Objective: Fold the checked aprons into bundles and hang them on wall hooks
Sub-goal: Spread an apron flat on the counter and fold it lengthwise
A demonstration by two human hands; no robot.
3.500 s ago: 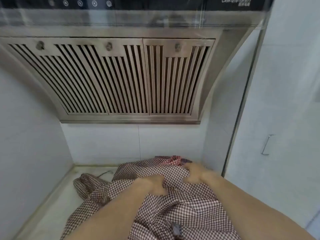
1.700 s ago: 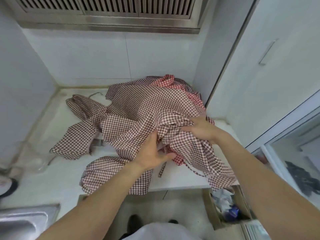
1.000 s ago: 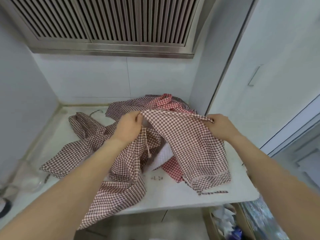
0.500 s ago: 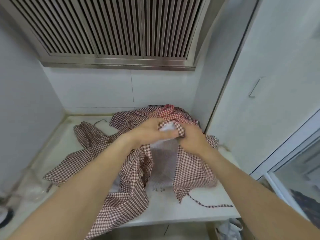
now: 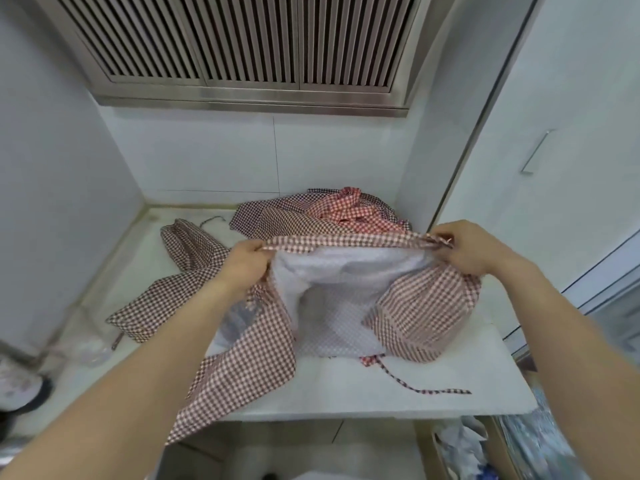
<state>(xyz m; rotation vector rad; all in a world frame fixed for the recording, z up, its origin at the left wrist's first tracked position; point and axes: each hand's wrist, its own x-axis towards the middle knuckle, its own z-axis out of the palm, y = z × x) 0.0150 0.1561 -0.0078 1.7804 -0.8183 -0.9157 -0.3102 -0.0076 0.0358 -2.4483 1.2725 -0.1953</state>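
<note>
Grip: my left hand [image 5: 244,265] and right hand [image 5: 465,249] each pinch one end of the top hem of a brown checked apron [image 5: 426,313], fingers curled on the cloth, hem stretched taut between them. White lining faces me; lower folds rest on the white desk [image 5: 346,389], one tie [image 5: 419,386] trailing. Behind: heap of further aprons [image 5: 311,220], a red checked one [image 5: 353,209] on top. Above: slatted metal hood [image 5: 242,46].

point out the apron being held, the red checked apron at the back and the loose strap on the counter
held apron [image 5: 426,320], head view, checked outer side at right
red checked apron [image 5: 349,211], head view, middle of crumpled heap
loose strap [image 5: 433,390], head view, along its length
</note>
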